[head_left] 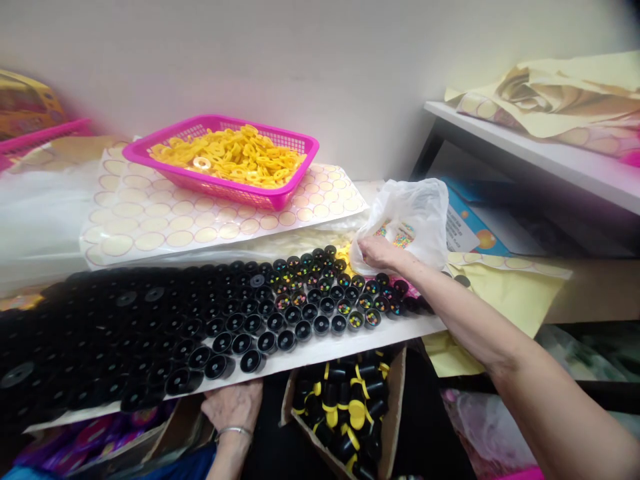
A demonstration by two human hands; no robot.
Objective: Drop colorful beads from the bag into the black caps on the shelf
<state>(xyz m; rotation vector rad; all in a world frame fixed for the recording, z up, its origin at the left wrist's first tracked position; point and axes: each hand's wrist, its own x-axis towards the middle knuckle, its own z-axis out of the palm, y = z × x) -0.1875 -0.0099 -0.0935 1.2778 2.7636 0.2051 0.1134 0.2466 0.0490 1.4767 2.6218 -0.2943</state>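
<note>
My right hand (381, 254) is closed on the near side of a white plastic bag (434, 213); small coloured beads (404, 235) show inside it. My left hand (235, 403) lies at the front edge of a white board (320, 348), its fingers hidden under that edge. Rows of small black cups (242, 343) cover the board. Some cups toward the right, such as one cup (355, 320), contain coloured beads; many others on the left look bare inside.
Behind the cups, a pink basket (280, 198) of yellow ring-shaped pieces (240, 157) rests on circle-printed sheets (185, 233). Below the board, a cardboard box (397, 393) contains black pieces with yellow caps (356, 413). A white shelf (550, 150) stands at right.
</note>
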